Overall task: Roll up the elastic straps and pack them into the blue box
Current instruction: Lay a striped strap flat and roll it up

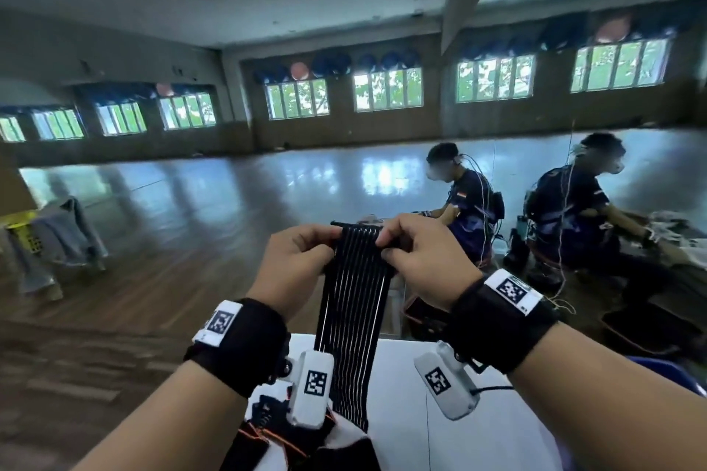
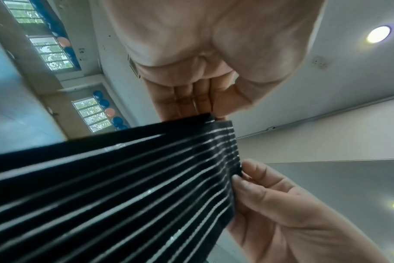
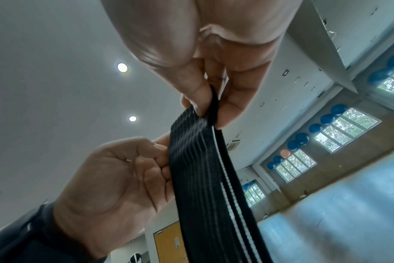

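**Holding one strap up by its top edge, both hands pinching**

You have one elastic strap [image 1: 354,302] in the air, black with thin pale lines running its length. Two hands are on it, one at each top corner. Your left hand [image 1: 296,264] pinches the left corner, thumb toward you and the other fingers curled behind the fabric. Your right hand [image 1: 419,256] pinches the right corner the same way; in the right wrist view the thumb and forefinger plainly squeeze a folded-over edge of the strap. Both hands are raised in front of you, level with each other, knuckles up, wrists bent slightly inward, with the width of the strap stretched flat between them.

From your grip the strap hangs straight down between your forearms, and its lower end reaches the white desk [image 1: 413,428]. More dark fabric with orange trim [image 1: 267,432] lies on the desk near your left wrist; how many pieces that makes, you cannot tell. One blue box [image 1: 665,371] shows only as a corner at the right edge, beside your right forearm. Each wrist wears one black band.
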Demonstrator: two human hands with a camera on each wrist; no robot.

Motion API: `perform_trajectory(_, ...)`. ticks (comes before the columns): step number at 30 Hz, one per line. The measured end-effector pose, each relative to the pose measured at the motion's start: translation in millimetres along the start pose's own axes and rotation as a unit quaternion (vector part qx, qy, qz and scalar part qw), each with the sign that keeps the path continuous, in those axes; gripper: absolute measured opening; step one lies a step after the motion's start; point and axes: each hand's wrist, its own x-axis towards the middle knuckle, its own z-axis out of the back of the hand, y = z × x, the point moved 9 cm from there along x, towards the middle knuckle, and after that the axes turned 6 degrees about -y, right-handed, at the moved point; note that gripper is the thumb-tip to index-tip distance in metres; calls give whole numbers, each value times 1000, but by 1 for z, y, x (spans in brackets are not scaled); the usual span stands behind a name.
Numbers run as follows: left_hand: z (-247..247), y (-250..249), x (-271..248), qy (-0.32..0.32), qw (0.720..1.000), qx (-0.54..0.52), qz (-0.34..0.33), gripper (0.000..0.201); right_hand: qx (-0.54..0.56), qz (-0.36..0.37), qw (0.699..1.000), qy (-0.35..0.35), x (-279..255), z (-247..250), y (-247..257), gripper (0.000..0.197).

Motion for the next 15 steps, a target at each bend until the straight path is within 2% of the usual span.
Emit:
perform_trajectory(5,-16,-7,-1,-8,999,-47,-19,29,53,-32,997,-52,-2,28,-11,20)
perform_trajectory(12,-41,-13,-6,-18,997,-51,-56,35,102,-64,986,-115,-11,53,-26,19)
perform_trajectory(15,-44,-11,-8,-44,996,-42,-68,38,83,-75,988,-111,-18,58,-32,13)
